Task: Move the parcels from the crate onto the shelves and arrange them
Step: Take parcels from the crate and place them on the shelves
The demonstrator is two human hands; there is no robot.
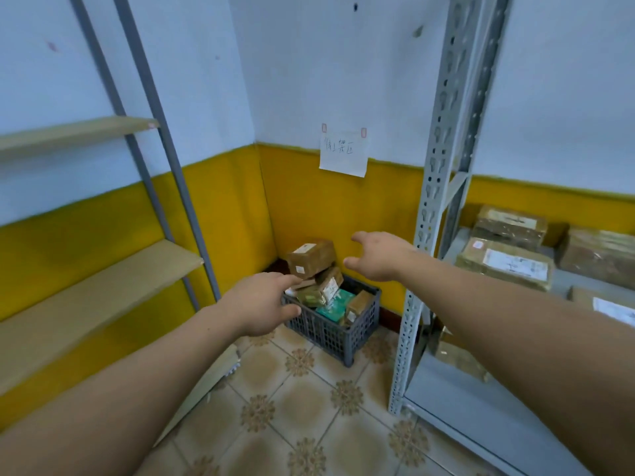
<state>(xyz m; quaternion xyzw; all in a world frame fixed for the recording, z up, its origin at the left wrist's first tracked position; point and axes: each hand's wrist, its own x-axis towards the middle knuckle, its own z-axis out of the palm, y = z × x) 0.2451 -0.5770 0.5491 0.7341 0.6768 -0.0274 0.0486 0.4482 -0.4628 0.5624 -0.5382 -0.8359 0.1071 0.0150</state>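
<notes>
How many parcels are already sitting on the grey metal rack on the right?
5 parcels in view: one at the back, one before it, one to their right, one cut by the frame edge, one lower down. More may lie out of frame.

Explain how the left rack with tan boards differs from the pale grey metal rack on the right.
The left rack with tan boards shows no parcels; the pale grey metal rack carries brown parcels. The left rack's posts are plain dark grey, the right one's pale and perforated. Both stand against the yellow-and-white wall.
</notes>
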